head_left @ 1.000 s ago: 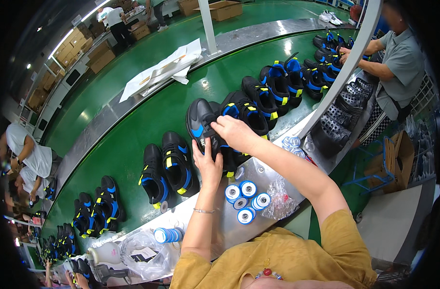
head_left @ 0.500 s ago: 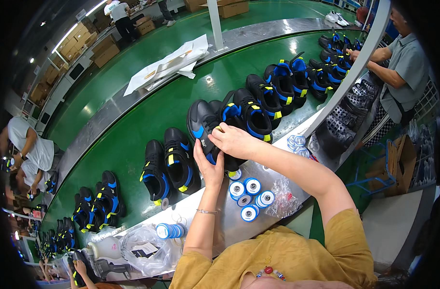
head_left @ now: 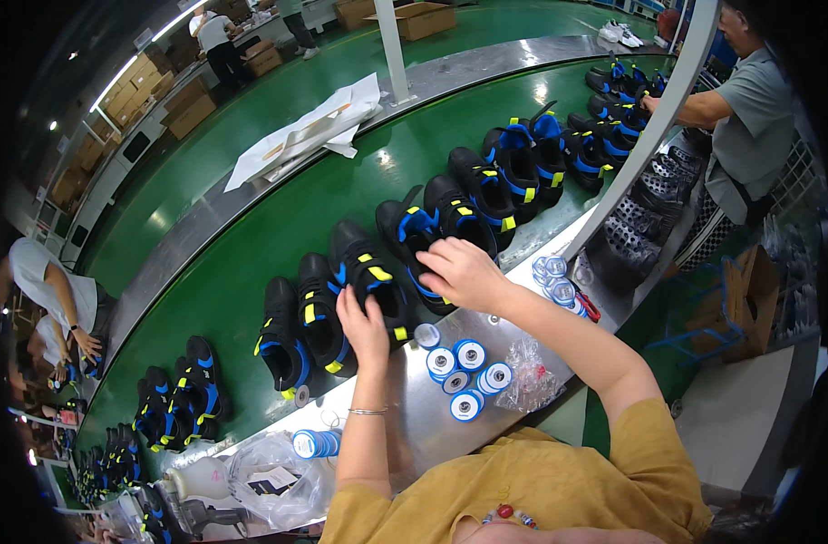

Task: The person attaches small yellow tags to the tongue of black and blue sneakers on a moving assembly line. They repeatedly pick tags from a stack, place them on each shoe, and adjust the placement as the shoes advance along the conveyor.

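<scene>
A black sneaker with blue and yellow trim (head_left: 350, 243) stands on the green conveyor belt, its toe pointing away from me. My left hand (head_left: 366, 331) is at this shoe's near left side, fingers stretched and apart, the fingertips by its collar. My right hand (head_left: 468, 276) is over the opening of the neighbouring sneaker (head_left: 396, 218) to the right. Its fingers are bent but apart, and I see nothing held in them. Part of that shoe's heel is hidden behind the hand.
Blue-and-white round spools (head_left: 469, 354) lie on the metal ledge beside a crumpled plastic bag (head_left: 529, 376). More discs (head_left: 316, 443) and a heat-gun-like tool (head_left: 201, 517) are at the left. A white post (head_left: 654, 150) rises at right, near a co-worker (head_left: 749, 118). More sneakers line the belt.
The sneaker that was tilted up in my hands now stands on the belt. My left hand has loosened and moved slightly left; my right hand has moved right to the neighbouring shoe.
</scene>
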{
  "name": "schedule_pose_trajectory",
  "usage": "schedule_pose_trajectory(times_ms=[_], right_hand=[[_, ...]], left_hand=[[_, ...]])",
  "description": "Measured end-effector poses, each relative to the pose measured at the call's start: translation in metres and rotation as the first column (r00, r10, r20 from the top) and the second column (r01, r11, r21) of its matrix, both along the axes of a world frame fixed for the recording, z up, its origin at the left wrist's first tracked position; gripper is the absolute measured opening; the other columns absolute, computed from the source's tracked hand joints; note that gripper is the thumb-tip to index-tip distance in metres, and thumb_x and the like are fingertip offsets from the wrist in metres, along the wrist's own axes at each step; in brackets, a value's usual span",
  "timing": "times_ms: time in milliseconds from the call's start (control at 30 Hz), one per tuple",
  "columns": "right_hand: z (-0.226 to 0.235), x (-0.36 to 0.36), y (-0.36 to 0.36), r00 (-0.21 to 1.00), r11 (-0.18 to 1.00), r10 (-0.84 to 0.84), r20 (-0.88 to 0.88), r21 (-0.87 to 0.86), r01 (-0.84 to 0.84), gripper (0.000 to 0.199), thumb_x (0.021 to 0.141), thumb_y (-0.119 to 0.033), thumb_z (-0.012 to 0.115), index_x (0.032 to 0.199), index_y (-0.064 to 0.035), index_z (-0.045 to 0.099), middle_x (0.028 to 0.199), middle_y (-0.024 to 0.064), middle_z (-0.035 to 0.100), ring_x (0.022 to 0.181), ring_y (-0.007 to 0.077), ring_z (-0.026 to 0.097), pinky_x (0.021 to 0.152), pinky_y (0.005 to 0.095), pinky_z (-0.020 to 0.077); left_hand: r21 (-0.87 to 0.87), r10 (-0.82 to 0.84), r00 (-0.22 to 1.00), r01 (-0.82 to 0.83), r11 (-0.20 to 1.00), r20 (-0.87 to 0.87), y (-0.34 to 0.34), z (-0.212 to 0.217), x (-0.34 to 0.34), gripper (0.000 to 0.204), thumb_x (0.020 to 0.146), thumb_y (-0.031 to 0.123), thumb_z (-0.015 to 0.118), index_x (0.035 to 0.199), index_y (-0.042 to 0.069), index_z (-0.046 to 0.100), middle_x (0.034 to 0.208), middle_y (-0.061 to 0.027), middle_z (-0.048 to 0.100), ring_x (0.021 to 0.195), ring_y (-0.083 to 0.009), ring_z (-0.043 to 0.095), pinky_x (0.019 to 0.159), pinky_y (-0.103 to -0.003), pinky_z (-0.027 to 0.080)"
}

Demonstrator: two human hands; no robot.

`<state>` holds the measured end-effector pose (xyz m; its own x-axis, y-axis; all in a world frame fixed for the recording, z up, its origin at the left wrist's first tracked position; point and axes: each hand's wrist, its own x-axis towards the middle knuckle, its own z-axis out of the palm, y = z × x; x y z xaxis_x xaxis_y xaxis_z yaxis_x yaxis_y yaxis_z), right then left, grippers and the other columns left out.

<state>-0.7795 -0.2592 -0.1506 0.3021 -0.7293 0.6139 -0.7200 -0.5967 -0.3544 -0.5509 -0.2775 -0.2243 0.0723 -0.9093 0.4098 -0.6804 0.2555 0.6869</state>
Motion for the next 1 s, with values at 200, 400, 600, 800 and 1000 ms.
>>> schedule_pose_trajectory(times_ms=[200, 400, 600, 800, 1000], right_hand=[[-0.047, 0.007, 0.011, 0.991, 0.997, 0.014, -0.135, 0.075, -0.004, 0.022, 0.079, -0.021, 0.069, 0.095, -0.0063, 0.064, 0.093, 0.0081, 0.061, 0.098, 0.0260, 0.055, 0.082, 0.0378, 0.0443], [-0.030, 0.011, -0.022, 0.879, 0.960, -0.276, 0.389, 0.151, 0.234, 0.036, 0.081, -0.013, 0.067, 0.109, 0.0052, 0.053, 0.106, 0.0198, 0.058, 0.102, 0.0395, 0.056, 0.087, 0.0426, 0.0468], [-0.058, 0.022, -0.073, 0.870, 0.916, -0.345, 0.352, 0.328, 0.230, 0.049, 0.077, 0.006, 0.054, 0.125, 0.0021, 0.045, 0.110, 0.0263, 0.057, 0.098, 0.0459, 0.058, 0.084, 0.0473, 0.0500], [-0.058, 0.012, -0.081, 0.851, 0.933, -0.262, 0.455, 0.346, 0.103, 0.023, 0.075, 0.011, 0.049, 0.091, -0.0001, 0.060, 0.095, 0.0189, 0.061, 0.092, 0.0398, 0.060, 0.079, 0.0450, 0.0494], [-0.062, 0.023, -0.073, 0.921, 0.946, -0.208, 0.331, 0.307, 0.104, 0.007, 0.075, 0.006, 0.053, 0.076, 0.0014, 0.057, 0.091, 0.0172, 0.056, 0.087, 0.0378, 0.060, 0.075, 0.0443, 0.0486]], left_hand=[[-0.026, 0.060, 0.972, -0.055, 0.998, 0.228, -0.043, 0.014, 0.009, 0.042, 0.094, 0.015, 0.056, 0.126, -0.011, 0.048, 0.124, -0.0294, 0.053, 0.117, -0.0429, 0.050, 0.100, -0.044, 0.041], [-0.039, -0.200, 0.980, 0.200, 0.979, -0.012, -0.020, 0.064, -0.058, 0.045, 0.092, 0.009, 0.056, 0.131, -0.009, 0.043, 0.124, -0.0303, 0.054, 0.112, -0.0434, 0.056, 0.094, -0.043, 0.046], [0.245, -0.118, 0.993, 0.107, 0.964, 0.030, -0.057, 0.042, -0.079, 0.062, 0.080, 0.001, 0.055, 0.137, -0.012, 0.035, 0.119, -0.0357, 0.056, 0.110, -0.0458, 0.057, 0.095, -0.043, 0.046], [0.264, -0.041, 0.960, 0.117, 0.957, -0.277, -0.076, 0.011, -0.052, 0.061, 0.075, -0.011, 0.051, 0.135, -0.007, 0.042, 0.114, -0.0212, 0.062, 0.098, -0.0234, 0.061, 0.085, -0.029, 0.047], [0.205, -0.134, 0.969, 0.177, 0.963, -0.206, -0.076, 0.002, -0.043, 0.060, 0.076, -0.010, 0.051, 0.135, -0.006, 0.041, 0.110, -0.0217, 0.063, 0.095, -0.0269, 0.062, 0.085, -0.032, 0.048]])
